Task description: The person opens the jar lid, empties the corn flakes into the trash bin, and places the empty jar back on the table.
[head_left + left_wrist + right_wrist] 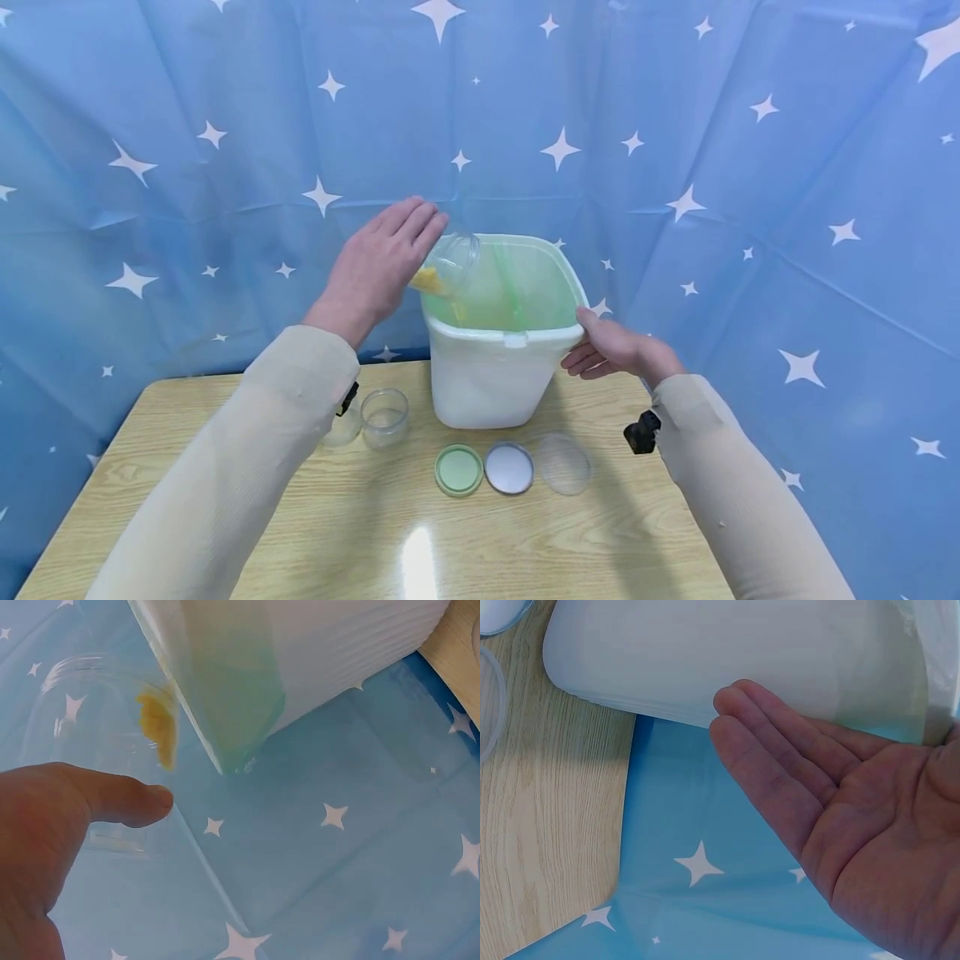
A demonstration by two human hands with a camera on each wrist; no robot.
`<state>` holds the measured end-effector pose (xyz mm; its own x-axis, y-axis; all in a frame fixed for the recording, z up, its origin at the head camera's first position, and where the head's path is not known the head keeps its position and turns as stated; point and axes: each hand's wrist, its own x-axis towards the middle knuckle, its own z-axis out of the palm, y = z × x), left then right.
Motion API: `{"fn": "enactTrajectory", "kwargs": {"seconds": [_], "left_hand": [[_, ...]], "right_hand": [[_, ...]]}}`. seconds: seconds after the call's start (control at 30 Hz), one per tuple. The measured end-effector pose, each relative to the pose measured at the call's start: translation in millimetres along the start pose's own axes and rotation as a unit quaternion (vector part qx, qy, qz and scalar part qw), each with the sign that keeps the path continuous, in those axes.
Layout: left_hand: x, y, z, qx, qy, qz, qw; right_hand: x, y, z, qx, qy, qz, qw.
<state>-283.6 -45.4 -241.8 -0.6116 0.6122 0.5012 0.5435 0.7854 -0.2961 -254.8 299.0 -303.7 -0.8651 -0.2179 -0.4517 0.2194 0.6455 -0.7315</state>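
My left hand (386, 258) grips a clear jar (457, 254) tipped over the left side of a white bin (487, 383). Yellow contents (429, 281) lie along the jar's lower side, and a yellowish streak shows below its mouth, inside the bin. In the left wrist view the clear jar (82, 690) has a yellow patch (156, 726) near the bin wall; the thumb stretches across its side. My right hand (611, 346) holds the bin's right front corner, thumb at the rim and the other fingers fairly straight beneath it. The bin's inside is pale green with a brighter green strip.
Two clear jars, one (385, 417) plainly visible and one (343, 427) partly behind the left sleeve, stand left of the bin. In front lie a green lid (458, 470), a whitish lid (509, 468) and a clear lid (565, 464). A blue starred curtain (247, 167) hangs behind the table.
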Motion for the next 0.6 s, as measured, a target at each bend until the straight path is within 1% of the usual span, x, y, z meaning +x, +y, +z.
{"fn": "enactTrajectory", "kwargs": {"seconds": [0.17,0.23,0.33,0.6], "left_hand": [[-0.2,1.3,0.9,0.001,-0.005,-0.003,1.0],[-0.3,1.8,0.8,0.008,-0.014,0.004,0.9999],[-0.4,2.2,1.2,0.018,-0.015,0.019,0.9996],[-0.7,2.4,0.3,0.027,0.003,0.023,0.9994]], "right_hand": [[-0.7,0.2,-0.1,0.0,0.001,-0.002,1.0],[-1.0,0.2,-0.2,0.001,0.001,-0.001,1.0],[-1.1,0.3,-0.2,-0.001,0.002,0.0,1.0],[-0.6,-0.8,0.2,-0.002,0.005,0.003,1.0]]}}
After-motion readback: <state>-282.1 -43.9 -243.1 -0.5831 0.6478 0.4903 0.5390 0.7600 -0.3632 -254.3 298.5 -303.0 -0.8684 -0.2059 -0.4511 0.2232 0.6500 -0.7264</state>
